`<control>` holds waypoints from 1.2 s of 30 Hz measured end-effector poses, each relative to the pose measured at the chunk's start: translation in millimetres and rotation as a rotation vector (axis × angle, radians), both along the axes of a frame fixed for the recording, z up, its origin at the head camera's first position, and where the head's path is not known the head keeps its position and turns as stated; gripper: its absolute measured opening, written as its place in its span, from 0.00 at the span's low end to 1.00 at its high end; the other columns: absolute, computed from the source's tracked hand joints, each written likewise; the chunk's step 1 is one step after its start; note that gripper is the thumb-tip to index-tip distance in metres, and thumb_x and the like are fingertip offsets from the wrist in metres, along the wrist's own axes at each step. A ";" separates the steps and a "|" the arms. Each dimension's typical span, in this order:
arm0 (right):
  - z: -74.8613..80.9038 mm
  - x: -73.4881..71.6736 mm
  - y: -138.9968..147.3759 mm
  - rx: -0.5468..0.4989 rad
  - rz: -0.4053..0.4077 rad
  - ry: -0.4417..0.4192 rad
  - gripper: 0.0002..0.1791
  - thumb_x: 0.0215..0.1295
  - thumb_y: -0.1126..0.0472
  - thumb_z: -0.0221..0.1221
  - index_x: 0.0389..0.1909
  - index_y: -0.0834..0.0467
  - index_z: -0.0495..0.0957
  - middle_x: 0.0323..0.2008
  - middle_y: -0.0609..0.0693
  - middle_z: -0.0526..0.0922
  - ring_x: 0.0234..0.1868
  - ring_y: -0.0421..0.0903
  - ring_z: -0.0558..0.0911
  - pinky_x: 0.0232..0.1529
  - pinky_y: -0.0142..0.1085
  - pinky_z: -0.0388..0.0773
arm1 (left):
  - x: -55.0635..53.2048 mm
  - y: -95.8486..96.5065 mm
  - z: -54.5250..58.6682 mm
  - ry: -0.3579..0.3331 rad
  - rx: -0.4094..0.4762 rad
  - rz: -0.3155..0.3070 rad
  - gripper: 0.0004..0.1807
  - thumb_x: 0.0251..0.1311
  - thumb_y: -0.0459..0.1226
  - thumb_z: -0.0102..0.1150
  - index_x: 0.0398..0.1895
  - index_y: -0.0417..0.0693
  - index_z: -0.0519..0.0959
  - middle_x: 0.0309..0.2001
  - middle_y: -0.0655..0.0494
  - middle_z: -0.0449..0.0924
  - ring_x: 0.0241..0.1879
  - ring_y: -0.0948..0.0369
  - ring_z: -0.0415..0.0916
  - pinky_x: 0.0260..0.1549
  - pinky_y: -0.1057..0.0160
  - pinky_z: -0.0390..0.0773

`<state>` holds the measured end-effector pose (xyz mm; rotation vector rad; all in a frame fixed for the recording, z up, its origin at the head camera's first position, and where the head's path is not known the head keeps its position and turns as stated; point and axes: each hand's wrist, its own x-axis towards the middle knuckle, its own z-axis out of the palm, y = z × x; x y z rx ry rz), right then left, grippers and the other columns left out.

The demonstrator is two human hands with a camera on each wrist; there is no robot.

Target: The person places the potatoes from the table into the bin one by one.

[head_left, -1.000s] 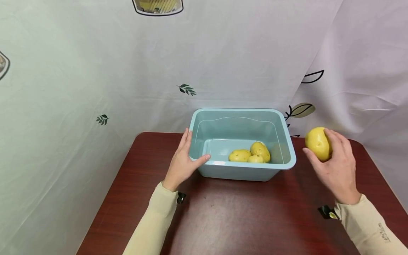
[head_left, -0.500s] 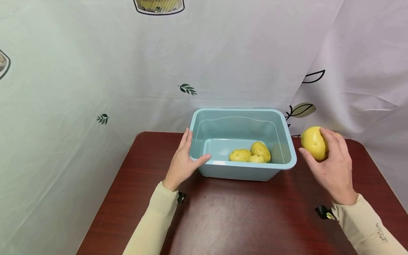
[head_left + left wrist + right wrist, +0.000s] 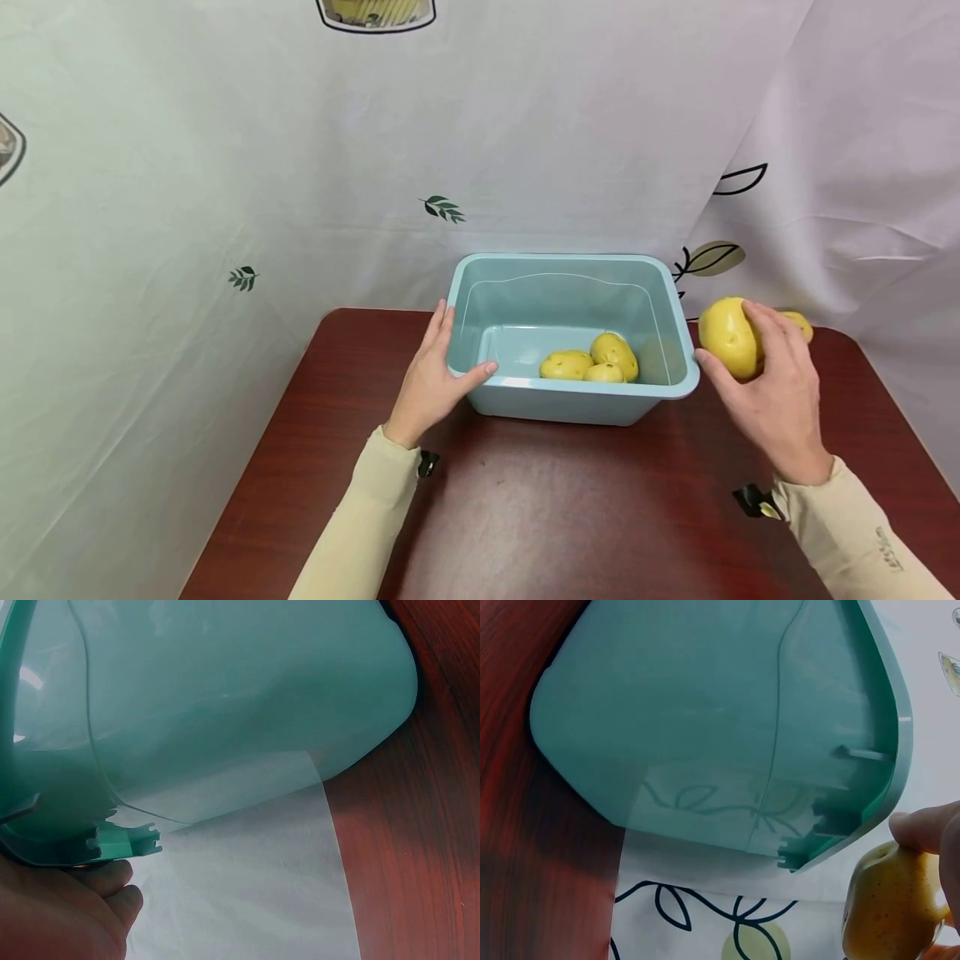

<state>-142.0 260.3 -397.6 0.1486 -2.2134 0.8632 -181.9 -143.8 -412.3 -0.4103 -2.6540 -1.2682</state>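
In the head view my right hand grips a large yellow potato between thumb and fingers, just right of the bin's right rim. The same potato shows at the lower right of the right wrist view. A light blue plastic bin stands toward the table's back. Inside, near its front right, lie three potatoes. My left hand rests at the bin's front left corner, fingers extended along the side and thumb over the front rim. In the left wrist view its fingertips sit beside the rim.
Another yellow potato shows partly behind my right hand at the back right. The dark red-brown table reaches back to a white printed cloth, which hangs close behind the bin.
My right hand has moved left with the potato, closer to the bin's right rim. A potato behind that hand has come into view. My left hand and the bin have stayed put.
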 end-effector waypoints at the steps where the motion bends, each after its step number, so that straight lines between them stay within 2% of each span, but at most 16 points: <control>1: 0.2 0.1 -0.8 -0.002 0.000 -0.002 0.45 0.46 0.62 0.77 0.70 0.55 0.72 0.65 0.61 0.73 0.61 0.64 0.72 0.58 0.44 0.68 | -0.1 0.1 0.1 0.000 -0.001 0.001 0.59 0.56 0.66 0.64 0.82 0.50 0.47 0.80 0.70 0.36 0.77 0.60 0.48 0.66 0.46 0.66; 10: 3.1 -0.2 -7.0 -0.004 0.002 -0.005 0.45 0.46 0.62 0.77 0.70 0.56 0.72 0.66 0.60 0.73 0.62 0.64 0.72 0.58 0.50 0.69 | -0.4 0.7 0.1 -0.003 -0.005 0.006 0.59 0.56 0.66 0.64 0.82 0.50 0.47 0.80 0.70 0.36 0.77 0.61 0.48 0.66 0.46 0.65; 16: 3.5 0.1 -10.3 0.001 0.013 0.006 0.44 0.46 0.62 0.77 0.69 0.57 0.73 0.66 0.60 0.73 0.62 0.63 0.72 0.61 0.50 0.69 | -0.4 1.0 0.3 -0.001 -0.005 0.007 0.59 0.56 0.66 0.64 0.81 0.50 0.47 0.80 0.70 0.36 0.77 0.60 0.48 0.66 0.45 0.65; 20: 4.2 -0.2 -12.6 0.001 0.022 0.017 0.45 0.45 0.63 0.78 0.68 0.57 0.74 0.65 0.60 0.74 0.62 0.63 0.73 0.62 0.46 0.69 | -0.8 0.6 -0.4 0.001 -0.006 0.007 0.59 0.56 0.66 0.64 0.82 0.50 0.47 0.80 0.69 0.36 0.77 0.60 0.48 0.66 0.45 0.65; 28: 4.1 -2.0 -18.5 -0.007 0.037 0.054 0.45 0.40 0.66 0.79 0.66 0.61 0.75 0.63 0.62 0.75 0.60 0.64 0.74 0.63 0.30 0.65 | -0.5 0.5 -0.7 0.005 -0.009 0.008 0.58 0.56 0.66 0.64 0.82 0.51 0.47 0.80 0.68 0.37 0.77 0.60 0.48 0.66 0.45 0.65; 36: 5.4 -2.6 -24.0 -0.007 0.047 0.047 0.47 0.39 0.65 0.80 0.67 0.59 0.75 0.64 0.61 0.75 0.61 0.63 0.74 0.63 0.31 0.65 | -0.6 0.5 -0.5 0.006 -0.019 0.011 0.59 0.56 0.66 0.63 0.82 0.51 0.47 0.81 0.67 0.37 0.77 0.59 0.47 0.66 0.45 0.66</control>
